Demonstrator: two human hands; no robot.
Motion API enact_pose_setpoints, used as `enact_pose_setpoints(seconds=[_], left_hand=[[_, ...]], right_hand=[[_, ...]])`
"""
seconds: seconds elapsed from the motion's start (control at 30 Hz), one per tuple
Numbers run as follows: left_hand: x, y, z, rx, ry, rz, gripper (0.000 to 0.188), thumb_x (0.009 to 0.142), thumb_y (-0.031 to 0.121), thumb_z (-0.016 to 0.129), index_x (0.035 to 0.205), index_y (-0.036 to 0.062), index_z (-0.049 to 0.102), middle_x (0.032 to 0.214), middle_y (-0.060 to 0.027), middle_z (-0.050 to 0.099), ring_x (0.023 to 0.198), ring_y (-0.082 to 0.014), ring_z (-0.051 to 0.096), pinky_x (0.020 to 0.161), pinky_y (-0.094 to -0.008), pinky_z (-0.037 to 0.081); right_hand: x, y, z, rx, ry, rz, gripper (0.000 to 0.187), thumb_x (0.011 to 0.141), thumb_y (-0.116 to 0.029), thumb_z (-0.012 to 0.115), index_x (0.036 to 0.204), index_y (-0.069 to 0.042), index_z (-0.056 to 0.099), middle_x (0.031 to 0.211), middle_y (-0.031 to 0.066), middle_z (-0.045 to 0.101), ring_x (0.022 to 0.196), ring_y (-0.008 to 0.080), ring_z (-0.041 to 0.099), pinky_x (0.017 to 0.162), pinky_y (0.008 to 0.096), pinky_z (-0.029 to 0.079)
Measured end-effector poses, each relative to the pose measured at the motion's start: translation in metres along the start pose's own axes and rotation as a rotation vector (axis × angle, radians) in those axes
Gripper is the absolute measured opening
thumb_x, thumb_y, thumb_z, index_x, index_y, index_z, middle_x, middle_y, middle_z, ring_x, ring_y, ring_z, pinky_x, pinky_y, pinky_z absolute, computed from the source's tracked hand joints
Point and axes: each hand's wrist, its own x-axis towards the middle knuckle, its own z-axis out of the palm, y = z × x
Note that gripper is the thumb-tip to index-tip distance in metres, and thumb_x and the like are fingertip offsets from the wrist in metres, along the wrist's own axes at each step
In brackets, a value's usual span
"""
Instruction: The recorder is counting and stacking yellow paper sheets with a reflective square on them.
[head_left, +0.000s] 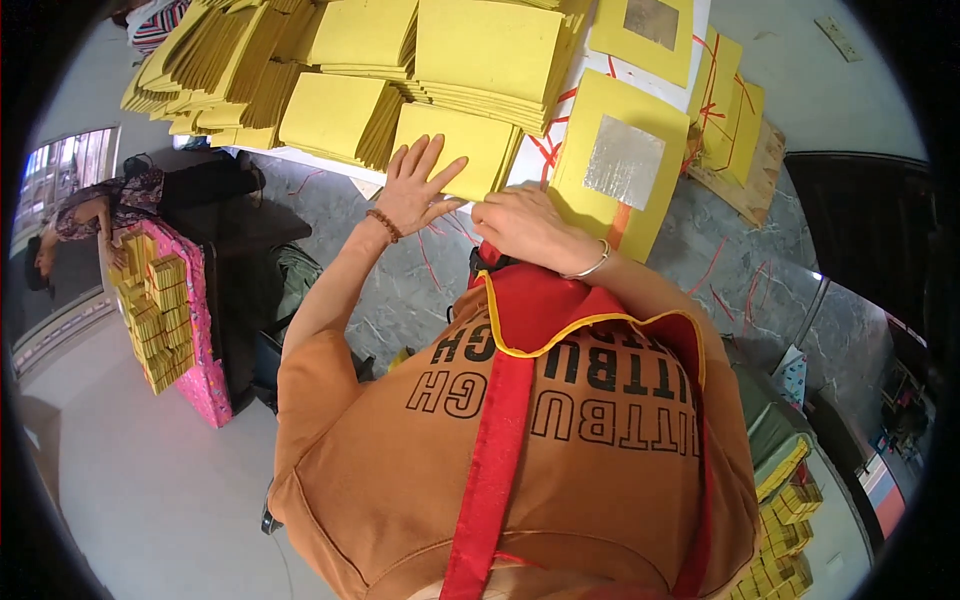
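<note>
My left hand [416, 192] lies with fingers spread over the near left corner of a short stack of yellow paper sheets [463, 145] at the table's near edge. At that stack's near right corner, my right hand [527, 222] is closed with its fingers curled in; whatever they may pinch is hidden. Right of the hand lies a yellow sheet with a silver foil square [628, 160], and a similar foil-marked sheet [650, 30] sits beyond it. More yellow stacks [335, 118] stand left of and behind the one under my left hand.
Red string [548, 150] trails over the white tabletop. To the right, yellow bundles [728, 110] tied with red string rest on a wooden board [755, 185]. Far left, another person [105, 215] touches small yellow bundles [158, 310] on a pink-covered table [205, 350].
</note>
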Motion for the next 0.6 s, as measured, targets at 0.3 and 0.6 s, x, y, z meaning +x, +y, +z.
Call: enact_pose_setpoints(seconds=[0.3,0.6], left_hand=[[-0.001,-0.003,0.01,0.162,-0.049,0.004,0.065,0.08,0.048,0.057,0.139,0.0364,0.03,0.147,-0.0143,0.02,0.134,-0.0324,0.022,0.099,-0.0623,0.017],[0.014,-0.004,-0.016,-0.065,-0.021,-0.034,0.043,0.09,0.043,0.046,0.128,0.0245,0.05,0.136,-0.0122,0.04,0.126,-0.0292,0.035,0.099,-0.0495,0.028]], right_hand=[[0.013,0.028,0.036,-0.277,0.536,-0.184,0.029,0.076,-0.02,0.062,0.101,-0.006,0.06,0.115,0.01,0.051,0.119,0.0264,0.039,0.088,0.0453,0.036],[-0.016,0.02,-0.012,-0.004,0.488,-0.211,0.038,0.082,-0.023,0.062,0.116,-0.008,0.057,0.123,0.0108,0.051,0.119,0.0283,0.043,0.097,0.0408,0.035]])
